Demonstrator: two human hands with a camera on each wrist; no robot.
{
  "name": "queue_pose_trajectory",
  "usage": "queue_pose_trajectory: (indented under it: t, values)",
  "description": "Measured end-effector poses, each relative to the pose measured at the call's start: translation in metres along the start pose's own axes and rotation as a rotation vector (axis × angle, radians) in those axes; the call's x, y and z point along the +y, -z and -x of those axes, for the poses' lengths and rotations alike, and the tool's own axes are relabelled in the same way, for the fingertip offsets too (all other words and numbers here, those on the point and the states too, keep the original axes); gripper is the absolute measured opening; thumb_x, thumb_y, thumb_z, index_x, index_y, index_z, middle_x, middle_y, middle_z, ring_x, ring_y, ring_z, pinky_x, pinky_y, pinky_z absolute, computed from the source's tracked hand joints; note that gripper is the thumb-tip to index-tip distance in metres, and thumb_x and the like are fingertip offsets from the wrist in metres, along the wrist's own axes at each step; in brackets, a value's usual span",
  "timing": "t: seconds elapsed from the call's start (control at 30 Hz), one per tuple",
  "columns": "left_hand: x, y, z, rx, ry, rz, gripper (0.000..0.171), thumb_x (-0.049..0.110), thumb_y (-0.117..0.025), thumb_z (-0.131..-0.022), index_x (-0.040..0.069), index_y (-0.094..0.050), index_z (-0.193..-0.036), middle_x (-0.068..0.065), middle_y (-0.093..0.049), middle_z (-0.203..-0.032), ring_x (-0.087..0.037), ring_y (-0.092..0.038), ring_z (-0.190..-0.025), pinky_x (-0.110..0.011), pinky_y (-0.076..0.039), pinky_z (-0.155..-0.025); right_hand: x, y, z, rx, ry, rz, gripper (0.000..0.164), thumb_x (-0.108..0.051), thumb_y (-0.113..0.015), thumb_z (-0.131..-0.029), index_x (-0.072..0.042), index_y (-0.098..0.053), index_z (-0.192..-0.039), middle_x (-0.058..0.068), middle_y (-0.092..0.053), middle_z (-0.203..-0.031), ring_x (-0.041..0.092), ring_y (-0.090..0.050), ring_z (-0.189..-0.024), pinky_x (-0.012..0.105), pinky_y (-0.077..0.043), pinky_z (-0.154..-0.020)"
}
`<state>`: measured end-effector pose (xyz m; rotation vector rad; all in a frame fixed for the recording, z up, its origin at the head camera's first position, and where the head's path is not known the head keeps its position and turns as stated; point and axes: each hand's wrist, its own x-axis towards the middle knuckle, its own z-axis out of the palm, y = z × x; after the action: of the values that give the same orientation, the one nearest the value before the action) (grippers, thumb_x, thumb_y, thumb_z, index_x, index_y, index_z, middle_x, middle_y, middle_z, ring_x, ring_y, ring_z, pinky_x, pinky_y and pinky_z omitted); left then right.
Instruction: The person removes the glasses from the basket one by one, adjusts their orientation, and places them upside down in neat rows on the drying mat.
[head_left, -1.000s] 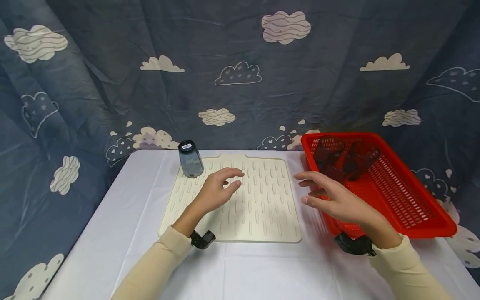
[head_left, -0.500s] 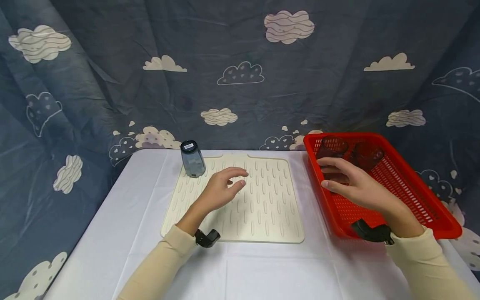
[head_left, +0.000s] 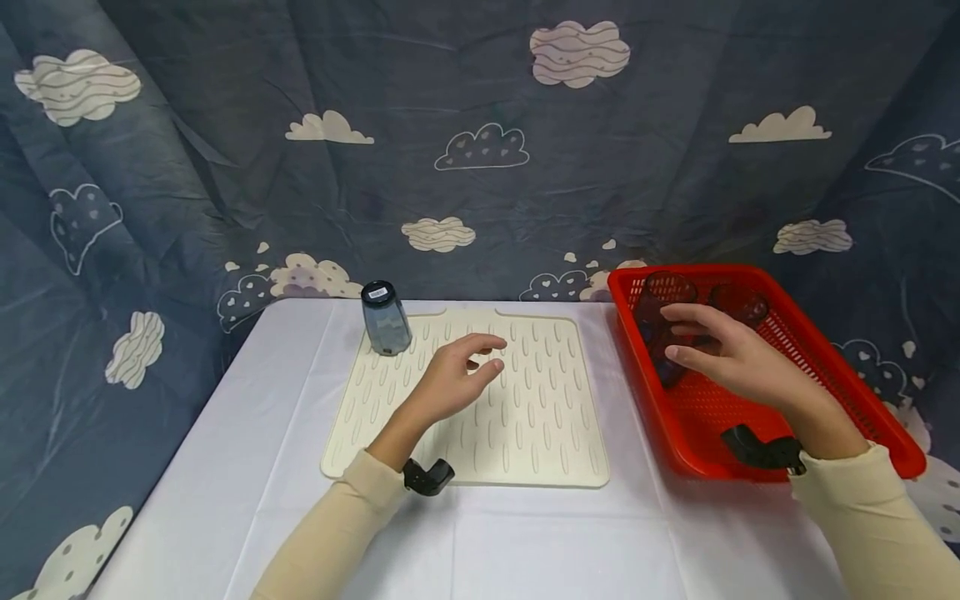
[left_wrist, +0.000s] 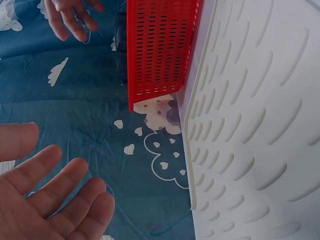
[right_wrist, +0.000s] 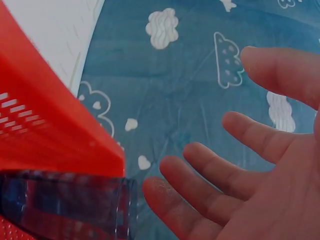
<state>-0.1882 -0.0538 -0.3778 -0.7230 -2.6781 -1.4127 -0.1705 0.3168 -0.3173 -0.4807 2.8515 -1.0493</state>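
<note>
My right hand (head_left: 738, 354) hovers over the red plastic basket (head_left: 678, 450), fingers loosely bent and holding nothing. Beneath and behind it, several dark tinted drinking glasses (head_left: 670, 289) stand at the basket's back left, partly covered by the hand in the head view. One glass (right_wrist: 65, 202) shows beside the fingers in the right wrist view. My left hand (head_left: 452, 379) hangs above the cream ridged drying mat (head_left: 540, 425), its fingers relaxed with nothing between them. At the mat's back left corner, a blue-grey glass (head_left: 386, 321) stands upside down, its dark base up.
A white cloth (head_left: 210, 492) covers the table under mat and basket. Behind the table hangs a dark blue curtain (head_left: 480, 208) printed with clouds. The basket's raised rim (head_left: 652, 400) lies between the mat and the glasses inside.
My right hand has moved right, from the gap beside the basket to over its inside. My left hand has drifted slightly right above the mat. The upside-down glass stays put.
</note>
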Motion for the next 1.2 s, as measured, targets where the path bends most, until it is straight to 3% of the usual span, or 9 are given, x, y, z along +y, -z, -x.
queue_pose_trajectory:
  t: [0.1, 0.17, 0.33, 0.4, 0.53, 0.67, 0.77, 0.97, 1.2]
  values:
    - [0.0, -0.001, 0.0, 0.001, -0.002, 0.018, 0.034, 0.018, -0.058, -0.098, 0.008, -0.063, -0.13, -0.01, -0.064, -0.134, -0.03, -0.06, -0.124, -0.047, -0.054, -0.098, 0.004, 0.004, -0.003, 0.0, -0.029, 0.022, 0.059, -0.027, -0.064, -0.097, -0.008, -0.04, -0.148, 0.021, -0.048, -0.144, 0.039, -0.052, -0.124, 0.014, -0.054, -0.083]
    - [0.001, -0.002, -0.001, 0.001, -0.005, 0.027, 0.034, 0.018, -0.058, -0.098, 0.008, -0.063, -0.13, -0.01, -0.064, -0.133, -0.029, -0.06, -0.124, -0.046, -0.055, -0.098, 0.007, 0.006, -0.006, 0.01, -0.043, 0.051, 0.059, -0.028, -0.063, -0.097, -0.008, -0.04, -0.148, 0.022, -0.048, -0.144, 0.041, -0.052, -0.124, 0.027, -0.059, -0.086]
    - [0.003, -0.005, -0.004, -0.013, 0.0, 0.036, 0.037, 0.018, -0.058, -0.098, 0.007, -0.061, -0.133, -0.009, -0.063, -0.135, -0.028, -0.06, -0.125, -0.042, -0.055, -0.098, 0.017, 0.011, -0.015, 0.016, -0.066, 0.065, 0.061, -0.027, -0.063, -0.098, -0.004, -0.039, -0.148, 0.025, -0.046, -0.144, 0.044, -0.052, -0.124, 0.03, -0.06, -0.084]
    - [0.004, -0.006, -0.005, -0.02, -0.001, 0.038, 0.038, 0.018, -0.058, -0.098, 0.007, -0.059, -0.134, -0.009, -0.063, -0.136, -0.027, -0.06, -0.126, -0.041, -0.054, -0.099, 0.021, 0.013, -0.019, 0.014, -0.093, 0.053, 0.062, -0.028, -0.062, -0.098, -0.004, -0.037, -0.149, 0.026, -0.045, -0.145, 0.044, -0.053, -0.124, 0.024, -0.059, -0.08]
    - [0.005, -0.009, -0.008, -0.032, -0.015, 0.038, 0.039, 0.018, -0.058, -0.098, 0.007, -0.057, -0.136, -0.011, -0.062, -0.137, -0.029, -0.059, -0.126, -0.044, -0.053, -0.099, 0.027, 0.016, -0.024, 0.017, -0.12, 0.06, 0.064, -0.031, -0.061, -0.099, -0.003, -0.035, -0.15, 0.028, -0.043, -0.146, 0.047, -0.051, -0.125, 0.039, -0.062, -0.08]
    - [0.006, -0.012, -0.012, -0.05, -0.029, 0.019, 0.04, 0.018, -0.058, -0.098, 0.007, -0.056, -0.137, -0.011, -0.061, -0.138, -0.029, -0.059, -0.127, -0.045, -0.053, -0.101, 0.034, 0.017, -0.027, 0.032, -0.119, 0.099, 0.064, -0.032, -0.06, -0.099, 0.0, -0.035, -0.149, 0.031, -0.04, -0.147, 0.051, -0.048, -0.126, 0.059, -0.055, -0.09]
    - [0.006, -0.014, -0.014, -0.058, -0.038, 0.008, 0.041, 0.019, -0.058, -0.098, 0.007, -0.055, -0.138, -0.011, -0.06, -0.14, -0.03, -0.058, -0.129, -0.045, -0.052, -0.102, 0.04, 0.017, -0.028, 0.065, -0.11, 0.142, 0.063, -0.031, -0.061, -0.099, 0.002, -0.037, -0.147, 0.032, -0.041, -0.145, 0.051, -0.049, -0.124, 0.067, -0.047, -0.095]
    - [0.009, -0.018, -0.018, -0.051, -0.034, 0.003, 0.044, 0.019, -0.058, -0.098, 0.007, -0.054, -0.14, -0.011, -0.058, -0.143, -0.03, -0.056, -0.131, -0.043, -0.052, -0.104, 0.05, 0.015, -0.032, 0.122, -0.079, 0.232, 0.058, -0.024, -0.065, -0.096, 0.006, -0.044, -0.14, 0.033, -0.045, -0.137, 0.049, -0.047, -0.119, 0.069, -0.039, -0.096]
    - [0.009, -0.03, -0.02, -0.048, -0.041, 0.009, 0.046, 0.019, -0.058, -0.097, 0.008, -0.051, -0.141, -0.012, -0.055, -0.145, -0.03, -0.057, -0.131, -0.044, -0.052, -0.103, 0.059, 0.014, -0.033, 0.1, -0.086, 0.272, 0.059, -0.022, -0.065, -0.096, 0.01, -0.042, -0.139, 0.037, -0.042, -0.138, 0.054, -0.037, -0.127, 0.073, -0.031, -0.1]
